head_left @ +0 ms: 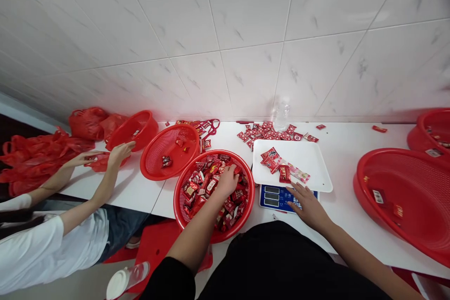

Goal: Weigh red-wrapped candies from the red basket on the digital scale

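My left hand [227, 182] reaches into a red mesh basket [183, 206] full of red-wrapped candies [200, 185], fingers curled down among them; whether it grips any I cannot tell. My right hand [307, 204] lies flat with fingers spread on the front of a blue digital scale [276, 197]. The scale's white tray [309, 159] carries a few candy packets [277, 164] at its left side.
A second red basket [168, 150] with a few candies stands behind the full one. Loose candies [270, 132] lie by the wall. Large red baskets [404, 201] sit at the right. A person at the left handles red bags [35, 159]. A bottle [126, 279] stands below.
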A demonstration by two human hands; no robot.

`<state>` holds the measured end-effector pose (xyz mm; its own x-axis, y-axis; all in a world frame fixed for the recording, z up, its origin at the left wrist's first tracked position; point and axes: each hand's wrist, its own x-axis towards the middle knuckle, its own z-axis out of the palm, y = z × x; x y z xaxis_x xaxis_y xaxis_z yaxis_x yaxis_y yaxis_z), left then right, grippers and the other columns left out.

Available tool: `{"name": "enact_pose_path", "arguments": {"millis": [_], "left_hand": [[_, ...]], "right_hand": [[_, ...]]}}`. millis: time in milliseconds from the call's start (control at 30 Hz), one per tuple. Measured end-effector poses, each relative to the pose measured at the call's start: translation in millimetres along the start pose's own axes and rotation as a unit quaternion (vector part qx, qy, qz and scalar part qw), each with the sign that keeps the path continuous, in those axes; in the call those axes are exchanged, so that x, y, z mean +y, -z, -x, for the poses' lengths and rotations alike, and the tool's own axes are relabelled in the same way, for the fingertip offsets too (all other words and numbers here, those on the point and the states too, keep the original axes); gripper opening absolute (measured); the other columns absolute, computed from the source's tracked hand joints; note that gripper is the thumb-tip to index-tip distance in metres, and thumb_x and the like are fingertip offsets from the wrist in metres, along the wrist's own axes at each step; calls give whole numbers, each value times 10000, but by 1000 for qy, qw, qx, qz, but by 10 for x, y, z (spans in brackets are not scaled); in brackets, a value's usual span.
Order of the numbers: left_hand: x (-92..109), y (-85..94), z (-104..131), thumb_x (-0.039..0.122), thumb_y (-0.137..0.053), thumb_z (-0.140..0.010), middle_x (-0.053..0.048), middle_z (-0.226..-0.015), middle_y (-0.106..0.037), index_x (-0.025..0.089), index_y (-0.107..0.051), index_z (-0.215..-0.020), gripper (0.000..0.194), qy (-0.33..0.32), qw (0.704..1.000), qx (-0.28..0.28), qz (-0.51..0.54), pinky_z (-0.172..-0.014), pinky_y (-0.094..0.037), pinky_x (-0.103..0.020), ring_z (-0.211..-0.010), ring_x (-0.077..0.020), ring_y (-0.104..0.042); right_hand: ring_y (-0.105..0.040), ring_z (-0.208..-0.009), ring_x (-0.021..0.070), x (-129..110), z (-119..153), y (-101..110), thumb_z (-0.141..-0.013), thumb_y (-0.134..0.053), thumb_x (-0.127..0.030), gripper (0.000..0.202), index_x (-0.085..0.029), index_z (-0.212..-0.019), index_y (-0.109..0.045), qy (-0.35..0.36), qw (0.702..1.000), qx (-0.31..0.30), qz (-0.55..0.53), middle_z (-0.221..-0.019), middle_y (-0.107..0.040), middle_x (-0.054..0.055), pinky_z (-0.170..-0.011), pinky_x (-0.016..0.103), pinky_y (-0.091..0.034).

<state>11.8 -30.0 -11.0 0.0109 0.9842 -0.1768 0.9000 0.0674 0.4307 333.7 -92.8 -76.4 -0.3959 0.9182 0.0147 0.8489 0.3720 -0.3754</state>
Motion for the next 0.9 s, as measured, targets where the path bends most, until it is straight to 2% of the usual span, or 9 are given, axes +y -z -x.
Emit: {"name": "enact_pose_path", "arguments": {"millis": [100, 167, 333, 400, 500, 600, 667, 767, 900], "left_hand": [[3, 7, -176, 89, -454, -792, -161, -1348, -406, 156, -403, -1312, 526, 24, 999, 7, -44, -941, -387, -319, -1156, -236, -496], [27, 10, -268, 77, -497, -762, -172, -1379, -378, 155, -415, -1303, 553, 31, 996, -26, -77, -938, -391, -324, -1162, -251, -499], [134, 80, -368, 148, -563, -753, -166, -1133, -602, 163, -581, -1079, 327, 46, 983, -110, -142, -852, -436, -352, -1026, -278, -593], [180, 149, -363, 170, -500, -801, -162, -1047, -642, 163, -606, -1003, 228, 44, 983, -104, -147, -835, -437, -367, -995, -281, -606], [268, 283, -327, 234, -423, -860, -131, -1014, -657, 190, -578, -1032, 236, 34, 989, -56, -132, -818, -437, -370, -965, -265, -612], [409, 355, -291, 341, -457, -858, -87, -986, -662, 206, -530, -1088, 276, 1, 1000, -5, -29, -791, -445, -327, -918, -226, -613], [531, 307, -278, 379, -489, -840, -56, -933, -665, 197, -526, -1074, 298, -29, 996, -39, 78, -739, -459, -286, -833, -190, -619], [717, 95, -272, 381, -526, -816, -42, -918, -661, 184, -506, -1125, 366, -45, 975, -112, 189, -685, -472, -256, -749, -160, -617], [891, -196, -275, 326, -577, -778, -109, -1261, -508, 206, -352, -1341, 618, -80, 987, -44, 130, -884, -425, -304, -1081, -217, -538]], "right_hand": [[-316, -1328, 259, 10, -7, 18, -894, -363, -476, 499, -240, -1325, -447, 1, 1000, -8, -4, -1418, -399, 72, -1075, 492, -277], [-322, -1326, 256, 9, -13, 31, -897, -366, -454, 484, -246, -1327, -445, 1, 1000, -12, -4, -1419, -398, 68, -1078, 491, -272], [-315, -1330, 253, -15, -32, 57, -892, -392, -409, 473, -243, -1332, -440, -4, 1000, -11, -4, -1424, -392, 65, -1090, 497, -251], [-311, -1332, 248, -26, -39, 68, -889, -400, -398, 472, -247, -1335, -436, -8, 1000, -11, -9, -1425, -390, 63, -1091, 492, -252], [-300, -1338, 243, -34, -49, 83, -886, -409, -380, 473, -261, -1342, -423, -6, 1000, -9, -17, -1429, -385, 59, -1090, 493, -253], [-286, -1344, 244, -30, -59, 91, -879, -419, -375, 479, -265, -1346, -417, -5, 1000, -8, -20, -1432, -380, 60, -1090, 497, -251], [-284, -1345, 243, -28, -63, 92, -878, -419, -374, 481, -257, -1345, -419, -6, 1000, -8, -21, -1431, -382, 65, -1090, 497, -249], [-283, -1345, 241, -36, -63, 95, -880, -412, -367, 482, -242, -1345, -420, -8, 1000, -12, -21, -1430, -382, 69, -1095, 491, -240], [-298, -1337, 243, -61, -71, 134, -874, -426, -375, 475, -261, -1335, -430, -10, 999, -18, -25, -1434, -377, 63, -1093, 489, -242]]}}
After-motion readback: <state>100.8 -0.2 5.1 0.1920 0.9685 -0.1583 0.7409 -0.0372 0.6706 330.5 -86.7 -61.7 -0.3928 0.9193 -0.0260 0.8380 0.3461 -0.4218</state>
